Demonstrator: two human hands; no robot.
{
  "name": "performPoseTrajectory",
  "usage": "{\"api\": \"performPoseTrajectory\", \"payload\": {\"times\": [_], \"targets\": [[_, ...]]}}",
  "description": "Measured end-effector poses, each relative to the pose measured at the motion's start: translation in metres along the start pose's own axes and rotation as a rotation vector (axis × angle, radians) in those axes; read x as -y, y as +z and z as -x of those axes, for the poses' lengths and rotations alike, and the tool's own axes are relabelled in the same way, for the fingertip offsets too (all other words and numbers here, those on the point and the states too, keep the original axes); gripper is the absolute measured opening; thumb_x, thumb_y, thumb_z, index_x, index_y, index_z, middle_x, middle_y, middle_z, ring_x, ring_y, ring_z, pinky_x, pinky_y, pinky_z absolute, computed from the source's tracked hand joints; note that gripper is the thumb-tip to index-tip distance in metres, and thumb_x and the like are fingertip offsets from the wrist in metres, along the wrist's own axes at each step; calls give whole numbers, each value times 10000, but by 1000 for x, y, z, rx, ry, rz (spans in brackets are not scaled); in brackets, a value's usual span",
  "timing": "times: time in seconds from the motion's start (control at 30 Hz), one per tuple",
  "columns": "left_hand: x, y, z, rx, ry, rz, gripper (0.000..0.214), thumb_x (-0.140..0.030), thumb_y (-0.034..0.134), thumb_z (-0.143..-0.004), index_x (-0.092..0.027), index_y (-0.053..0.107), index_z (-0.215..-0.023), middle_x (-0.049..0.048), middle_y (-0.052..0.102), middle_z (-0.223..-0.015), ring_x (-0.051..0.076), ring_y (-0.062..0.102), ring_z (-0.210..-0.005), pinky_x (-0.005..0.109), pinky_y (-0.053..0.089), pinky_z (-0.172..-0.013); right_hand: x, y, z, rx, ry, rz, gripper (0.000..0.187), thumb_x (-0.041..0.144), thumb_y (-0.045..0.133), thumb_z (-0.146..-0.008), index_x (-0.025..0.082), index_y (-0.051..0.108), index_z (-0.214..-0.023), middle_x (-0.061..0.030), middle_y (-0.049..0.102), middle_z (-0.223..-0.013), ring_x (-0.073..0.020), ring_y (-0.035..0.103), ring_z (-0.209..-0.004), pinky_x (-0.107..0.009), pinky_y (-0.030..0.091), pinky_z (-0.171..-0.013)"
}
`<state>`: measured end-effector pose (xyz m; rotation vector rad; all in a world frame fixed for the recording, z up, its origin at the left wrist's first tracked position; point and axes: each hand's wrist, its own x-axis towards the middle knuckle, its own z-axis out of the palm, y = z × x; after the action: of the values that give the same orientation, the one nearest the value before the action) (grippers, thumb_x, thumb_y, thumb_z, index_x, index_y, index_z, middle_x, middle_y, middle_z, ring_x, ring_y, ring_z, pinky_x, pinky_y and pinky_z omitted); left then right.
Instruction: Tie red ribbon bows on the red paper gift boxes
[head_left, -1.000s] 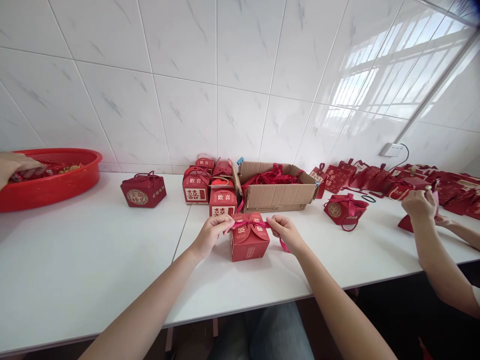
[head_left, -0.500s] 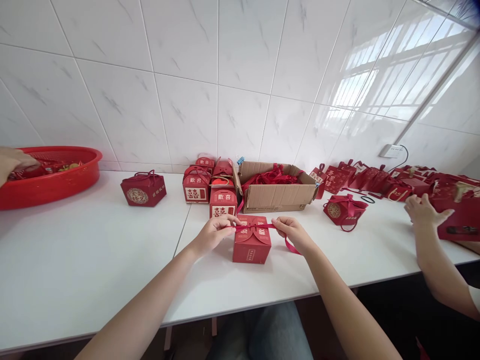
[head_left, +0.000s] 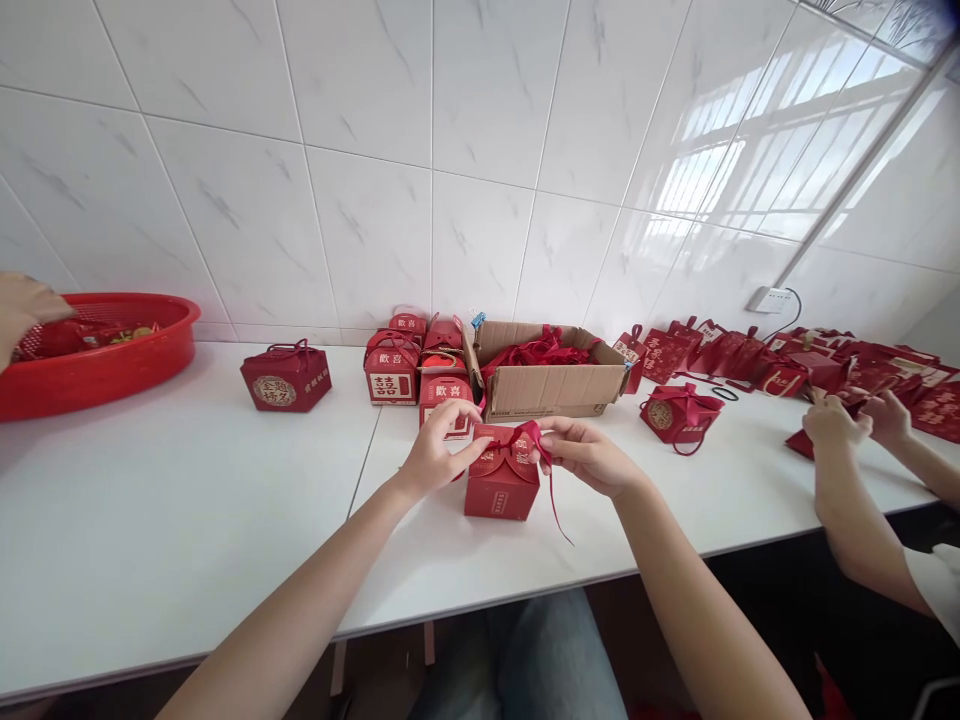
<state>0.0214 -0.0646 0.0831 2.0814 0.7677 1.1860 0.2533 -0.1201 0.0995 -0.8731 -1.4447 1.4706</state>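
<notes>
A small red box [head_left: 501, 492] stands upright on the white bench [head_left: 210, 540], near the middle of the scene, between the person's two hands. A dark pink ribbon [head_left: 527, 432] crosses its top and forms a loop toward the right, with a thin tail hanging past the box's right side down to the bench. The right hand [head_left: 589, 456] has its grip clamped on the ribbon beside the loop, thumb and fingers together. The left hand [head_left: 445, 455] is at the box's upper left edge, its thumb reaching over the top and its forefinger raised apart from it; whether that grip pinches any ribbon cannot be told.

Just beyond, an open cardboard carton [head_left: 555, 390] holds a heap of red ribbons [head_left: 544, 350]. Red boxes with pale lettering [head_left: 391, 385] cluster against its left side. Farther left sits a dark red box with a round emblem [head_left: 286, 385], then a red basket [head_left: 142, 368] with a co-worker's hand [head_left: 34, 300] over its left part. To the right, a box with a bow [head_left: 679, 415] stands before a row of red bags [head_left: 667, 352], near another co-worker's hands [head_left: 836, 422].
</notes>
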Motion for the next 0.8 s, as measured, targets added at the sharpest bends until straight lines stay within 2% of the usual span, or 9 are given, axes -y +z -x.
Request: {"api": "performPoseTrajectory", "payload": {"times": [0.1,0.23,0.33,0.4,0.5,0.57,0.63,0.73,0.8], "targets": [[-11,10,-15,40,46,-119,244,-332,657,-749,-211,595,-952,47,629,-1008,212,562,-954,321,408,-859,4,9,-6,-61,-2,-12,219,348,679,-798,181,628,-930,-31,646,-778,-120,566,-674,-272,449,-666],[-19,23,-31,42,48,-142,70,-215,560,-772,-200,619,-805,13,660,-829,172,576,-764,308,411,-766,6,13,-5,-94,9,0,273,375,684,-790,185,589,-961,-22,650,-756,-122,584,-664,-289,464,-675],[-20,26,-35,-4,12,-120,59,-191,547,-750,-186,602,-731,21,646,-779,175,555,-742,313,404,-751,5,14,0,-136,35,23,302,380,703,-770,188,550,-946,-28,668,-777,-134,615,-688,-321,485,-727],[-20,26,-35,-18,-36,-80,61,-209,550,-750,-183,601,-727,23,643,-786,179,557,-759,308,409,-743,5,16,0,-181,82,58,350,389,711,-758,185,547,-992,-33,674,-771,-145,629,-692,-337,494,-745],[-20,24,-34,31,-145,25,135,-291,557,-776,-177,599,-716,14,629,-735,165,565,-704,280,426,-662,5,23,-5,-162,98,104,375,387,701,-756,161,596,-1037,-28,657,-726,-134,610,-651,-313,493,-701],[-19,21,-33,80,-222,96,194,-361,573,-779,-173,607,-744,14,622,-728,160,572,-684,269,436,-633,4,27,-11,-154,74,132,272,386,686,-757,142,646,-871,-22,633,-684,-112,571,-589,-284,479,-639],[-16,16,-30,94,-292,138,225,-381,619,-745,-177,620,-840,29,634,-834,177,592,-787,271,452,-685,1,30,-16,-216,60,159,246,383,680,-751,139,645,-739,-20,625,-670,-98,544,-555,-263,462,-592],[-8,6,-22,61,-416,132,333,-373,677,-690,-185,588,-951,56,606,-986,207,566,-957,274,446,-753,-5,30,-19,-325,55,167,220,374,682,-743,163,671,-803,-33,665,-763,-113,583,-606,-250,469,-586],[0,1,-14,69,-500,110,366,-434,690,-682,-178,561,-911,56,601,-930,202,567,-892,264,439,-691,-8,30,-18,-356,59,160,225,378,681,-743,177,678,-844,-43,680,-818,-127,610,-644,-244,482,-586]]}}
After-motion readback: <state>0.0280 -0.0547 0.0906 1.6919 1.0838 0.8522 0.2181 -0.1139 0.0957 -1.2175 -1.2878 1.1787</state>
